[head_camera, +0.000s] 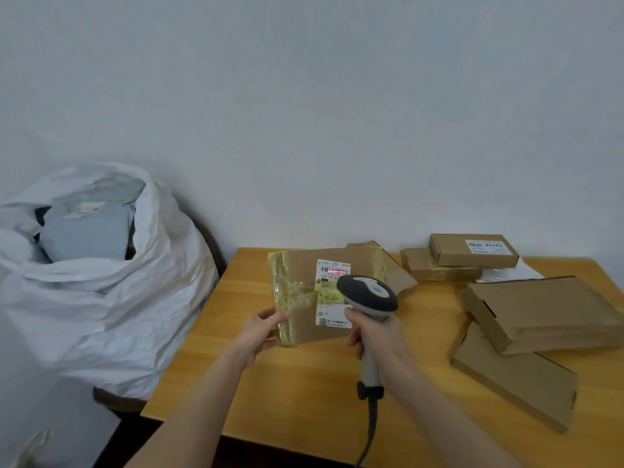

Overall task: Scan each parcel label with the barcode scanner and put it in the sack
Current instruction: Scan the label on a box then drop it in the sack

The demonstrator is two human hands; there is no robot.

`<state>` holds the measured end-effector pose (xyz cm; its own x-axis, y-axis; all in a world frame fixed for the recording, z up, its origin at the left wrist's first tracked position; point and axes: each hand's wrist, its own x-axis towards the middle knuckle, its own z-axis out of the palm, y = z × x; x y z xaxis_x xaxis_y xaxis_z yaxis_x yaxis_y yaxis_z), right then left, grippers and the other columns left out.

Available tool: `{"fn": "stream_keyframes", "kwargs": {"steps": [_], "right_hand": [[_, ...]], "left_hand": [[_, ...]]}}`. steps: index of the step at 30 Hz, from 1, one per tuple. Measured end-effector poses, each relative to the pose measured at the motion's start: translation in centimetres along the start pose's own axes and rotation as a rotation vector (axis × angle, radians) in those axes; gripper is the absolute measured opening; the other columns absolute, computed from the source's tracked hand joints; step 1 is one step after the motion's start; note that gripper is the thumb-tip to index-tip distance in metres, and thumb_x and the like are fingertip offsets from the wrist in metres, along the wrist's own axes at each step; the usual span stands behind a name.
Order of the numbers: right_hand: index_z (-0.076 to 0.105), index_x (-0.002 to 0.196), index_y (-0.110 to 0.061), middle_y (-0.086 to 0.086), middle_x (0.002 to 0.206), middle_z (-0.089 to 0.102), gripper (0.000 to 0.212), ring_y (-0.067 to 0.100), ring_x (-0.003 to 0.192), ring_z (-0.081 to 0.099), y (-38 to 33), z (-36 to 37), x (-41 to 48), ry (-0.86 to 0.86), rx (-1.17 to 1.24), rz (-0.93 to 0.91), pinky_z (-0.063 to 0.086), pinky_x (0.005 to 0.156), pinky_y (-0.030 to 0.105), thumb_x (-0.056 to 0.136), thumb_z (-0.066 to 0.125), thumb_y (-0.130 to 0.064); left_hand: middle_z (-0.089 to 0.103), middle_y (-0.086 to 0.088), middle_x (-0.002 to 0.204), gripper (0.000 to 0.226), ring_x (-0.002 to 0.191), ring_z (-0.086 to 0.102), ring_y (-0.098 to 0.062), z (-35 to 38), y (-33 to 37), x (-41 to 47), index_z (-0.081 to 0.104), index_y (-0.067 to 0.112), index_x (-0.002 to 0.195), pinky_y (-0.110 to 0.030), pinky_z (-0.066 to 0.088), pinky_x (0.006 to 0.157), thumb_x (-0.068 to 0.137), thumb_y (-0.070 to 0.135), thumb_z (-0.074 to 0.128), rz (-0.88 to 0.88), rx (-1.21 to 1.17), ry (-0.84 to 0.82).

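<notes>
- Parcel (301, 269) held above the surface's (304, 393) back-left corner, left grip (260, 332) pinching its lower-left edge
- Right grip (380, 337) clenched around the scanner (368, 292), red line across the label (333, 270)

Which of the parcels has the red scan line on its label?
The taped parcel held up by the left hand; the others lie on the table.

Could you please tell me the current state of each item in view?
Parcel: held by the left hand, label facing up.
Barcode scanner: gripped by the right hand, red line across the label.
Sack: open, grey parcel inside.
Labelled box: closed, resting on a taped box.
</notes>
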<state>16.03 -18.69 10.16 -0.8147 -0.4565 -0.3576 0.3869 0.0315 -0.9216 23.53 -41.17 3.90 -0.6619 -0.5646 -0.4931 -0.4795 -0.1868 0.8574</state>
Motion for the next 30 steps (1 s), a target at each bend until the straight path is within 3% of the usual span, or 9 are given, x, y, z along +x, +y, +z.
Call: {"fn": "stream_keyframes", "kwargs": {"steps": [6, 11, 17, 21, 26, 30], "right_hand": [[0.064, 0.093, 0.002, 0.008, 0.051, 0.058, 0.017, 0.015, 0.041, 0.050, 0.6, 5.4, -0.6, 0.021, -0.022, 0.006, 0.044, 0.045, 0.026, 0.087, 0.069, -0.013], [0.064, 0.086, 0.000, 0.006, 0.051, 0.058, 0.015, 0.015, 0.041, 0.049, 0.9, 11.0, -1.2, 0.044, -0.043, -0.002, 0.043, 0.045, 0.026, 0.086, 0.069, -0.014], [0.065, 0.084, -0.002, 0.008, 0.052, 0.056, 0.014, 0.018, 0.043, 0.046, 1.2, 16.3, -1.9, 0.070, 0.021, 0.016, 0.040, 0.046, 0.027, 0.086, 0.070, -0.015], [0.065, 0.081, -0.002, 0.009, 0.052, 0.055, 0.015, 0.020, 0.044, 0.045, 1.4, 19.2, -2.4, 0.063, 0.033, 0.010, 0.039, 0.047, 0.028, 0.085, 0.071, -0.015], [0.063, 0.077, -0.002, 0.008, 0.051, 0.055, 0.016, 0.019, 0.042, 0.045, 1.3, 21.2, -2.6, 0.066, 0.034, 0.005, 0.039, 0.045, 0.027, 0.085, 0.071, -0.015], [0.063, 0.077, -0.003, 0.008, 0.052, 0.055, 0.017, 0.018, 0.042, 0.045, 0.8, 21.6, -2.3, 0.042, 0.017, 0.005, 0.039, 0.045, 0.027, 0.085, 0.071, -0.016]], "left_hand": [[0.071, -0.002, 0.104, 0.047, 0.093, 0.066, -0.021, -5.1, -1.0, 1.3, 0.055, 0.013, 0.125, -0.036, 0.053, 0.086, 0.083, 0.028, 0.072, 0.015, -0.028, -0.020], [0.072, -0.002, 0.105, 0.043, 0.103, 0.066, -0.026, -10.6, -1.2, 2.1, 0.059, 0.015, 0.124, -0.038, 0.053, 0.088, 0.085, 0.028, 0.071, 0.030, -0.034, -0.052], [0.071, 0.000, 0.102, 0.032, 0.088, 0.066, -0.019, -15.6, -0.8, 2.6, 0.062, 0.017, 0.119, -0.027, 0.051, 0.069, 0.088, 0.025, 0.067, 0.057, -0.039, -0.065], [0.071, -0.002, 0.106, 0.033, 0.090, 0.064, -0.021, -18.5, -1.1, 3.1, 0.062, 0.017, 0.119, -0.030, 0.050, 0.073, 0.088, 0.025, 0.067, 0.055, -0.043, -0.067], [0.070, -0.007, 0.111, 0.044, 0.105, 0.064, -0.031, -20.4, -1.7, 4.0, 0.059, 0.016, 0.124, -0.041, 0.052, 0.089, 0.084, 0.030, 0.071, 0.055, -0.046, -0.052], [0.070, -0.007, 0.112, 0.051, 0.109, 0.063, -0.033, -20.7, -1.5, 4.2, 0.058, 0.016, 0.126, -0.039, 0.054, 0.083, 0.080, 0.032, 0.074, 0.054, -0.063, -0.038]]}}
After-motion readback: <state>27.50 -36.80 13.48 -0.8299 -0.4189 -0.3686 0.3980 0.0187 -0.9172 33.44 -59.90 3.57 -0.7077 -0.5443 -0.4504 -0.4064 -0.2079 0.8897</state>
